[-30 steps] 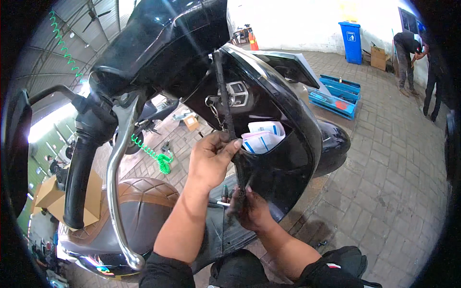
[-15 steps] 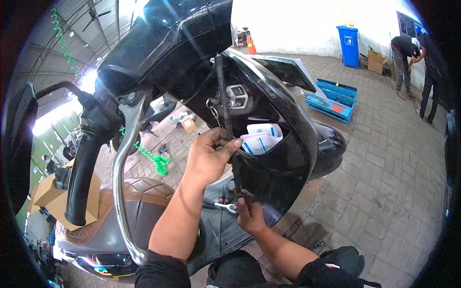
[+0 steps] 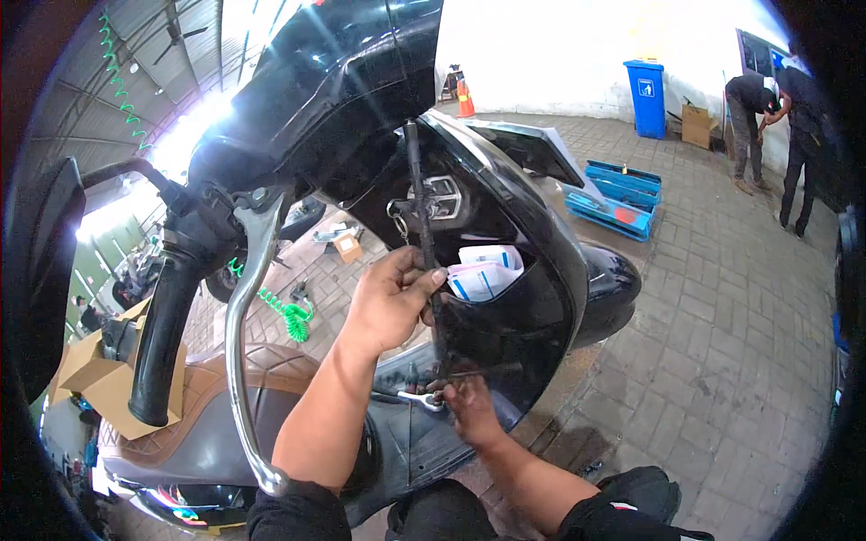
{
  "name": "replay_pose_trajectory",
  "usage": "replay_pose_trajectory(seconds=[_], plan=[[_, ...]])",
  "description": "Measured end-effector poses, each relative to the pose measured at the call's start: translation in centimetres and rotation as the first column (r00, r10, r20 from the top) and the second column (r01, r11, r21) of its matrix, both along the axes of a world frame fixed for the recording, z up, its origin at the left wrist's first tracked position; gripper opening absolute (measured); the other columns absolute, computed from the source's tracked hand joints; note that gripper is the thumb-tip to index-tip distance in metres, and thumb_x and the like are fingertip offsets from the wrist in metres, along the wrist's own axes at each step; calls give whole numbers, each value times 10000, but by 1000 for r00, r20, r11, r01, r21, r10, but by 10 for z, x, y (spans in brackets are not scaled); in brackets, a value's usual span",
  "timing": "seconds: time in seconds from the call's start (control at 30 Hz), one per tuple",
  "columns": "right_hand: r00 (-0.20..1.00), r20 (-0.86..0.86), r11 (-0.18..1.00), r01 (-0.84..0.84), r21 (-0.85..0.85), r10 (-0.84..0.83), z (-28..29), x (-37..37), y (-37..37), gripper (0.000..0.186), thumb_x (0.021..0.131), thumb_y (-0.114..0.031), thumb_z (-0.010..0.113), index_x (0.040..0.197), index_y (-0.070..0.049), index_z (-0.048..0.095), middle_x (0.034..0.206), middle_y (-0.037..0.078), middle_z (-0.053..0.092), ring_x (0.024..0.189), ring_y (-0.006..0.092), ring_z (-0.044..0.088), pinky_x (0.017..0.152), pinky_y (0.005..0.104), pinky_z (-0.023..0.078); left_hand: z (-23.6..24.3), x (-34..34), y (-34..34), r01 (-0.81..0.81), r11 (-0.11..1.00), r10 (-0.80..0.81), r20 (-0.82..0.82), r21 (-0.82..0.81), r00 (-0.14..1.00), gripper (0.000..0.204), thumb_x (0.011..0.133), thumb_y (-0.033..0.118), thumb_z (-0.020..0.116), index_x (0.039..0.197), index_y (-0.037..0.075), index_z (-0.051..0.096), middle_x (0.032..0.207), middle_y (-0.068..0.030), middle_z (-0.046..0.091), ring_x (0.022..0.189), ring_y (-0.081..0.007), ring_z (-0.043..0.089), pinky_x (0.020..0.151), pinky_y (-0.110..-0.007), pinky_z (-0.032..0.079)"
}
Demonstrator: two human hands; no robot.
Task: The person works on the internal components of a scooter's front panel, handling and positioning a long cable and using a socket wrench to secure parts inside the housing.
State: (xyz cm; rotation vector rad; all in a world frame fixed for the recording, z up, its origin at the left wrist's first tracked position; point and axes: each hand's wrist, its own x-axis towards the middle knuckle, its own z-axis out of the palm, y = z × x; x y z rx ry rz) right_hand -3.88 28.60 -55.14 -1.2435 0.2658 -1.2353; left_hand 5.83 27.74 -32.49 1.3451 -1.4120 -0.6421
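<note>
My left hand [image 3: 392,302] is closed round a long, thin black rod-like piece [image 3: 418,194], pinching it between thumb and fingers. The piece runs down from under the scooter's dark handlebar cover, past the ignition area, toward the footboard. Close to its lower end is my right hand [image 3: 471,410], its fingers smeared by motion; whether they grip the piece I cannot tell. A shiny ratchet wrench [image 3: 420,399] lies on the footboard [image 3: 397,451] just left of the right hand. Beside my left hand, folded papers [image 3: 485,272] stick out of the front pocket of the black scooter panel [image 3: 514,334].
The brake lever [image 3: 236,361] and rubber handgrip [image 3: 161,334] rise left of my left arm. A brown seat [image 3: 262,383] lies behind. An open cardboard box [image 3: 117,388], blue toolbox [image 3: 613,212], blue bin [image 3: 648,99] and two people [image 3: 798,135] are farther off.
My right hand has shifted slightly and its fingers have spread at the rod's lower end. My left hand keeps its hold. The whole view has tilted a little.
</note>
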Motion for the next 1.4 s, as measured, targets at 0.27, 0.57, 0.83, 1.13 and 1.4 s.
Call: replay_pose_trajectory(seconds=[0.27,0.57,0.83,1.13,1.4], plan=[[348,721,419,-904,89,599,-8,11,-17,428,1054,-495,506,965,-85,591,893,106,644,781,253,612,787,434,496,-12,7,0,24,992,19,332,-123,943,169,1011,167,645,1007,-1,660,776,-53,696,693,-98,619,611,-300,491],[991,-40,980,-118,159,126,-12,0,-12,360,1044,-337,552,1220,-24,520,767,94,623,766,250,661,708,417,543,-13,-7,3,-72,997,65,186,30,980,240,921,207,775,897,-13,683,688,-42,679,647,-108,652,578,-322,494],[959,173,971,206,125,-226,1,4,9,449,975,-38,619,1381,18,438,1201,184,626,937,223,693,879,348,548,-9,-19,0,-199,963,257,408,-180,876,329,852,296,826,872,-10,708,614,-87,600,554,-158,506,554,-360,442],[871,321,835,-465,296,372,3,-17,4,465,1091,-444,424,986,-49,645,922,94,635,860,240,632,859,400,483,-14,-14,1,-158,971,221,410,-181,885,299,913,272,758,970,-20,723,689,-120,655,623,-154,582,619,-358,485],[391,511,356,-919,170,766,7,-21,-20,635,1049,-631,394,755,-88,541,647,59,521,578,208,469,596,358,385,-32,11,9,203,979,-204,67,10,977,282,953,255,720,1016,-20,725,788,-122,699,707,-131,639,664,-358,505]])
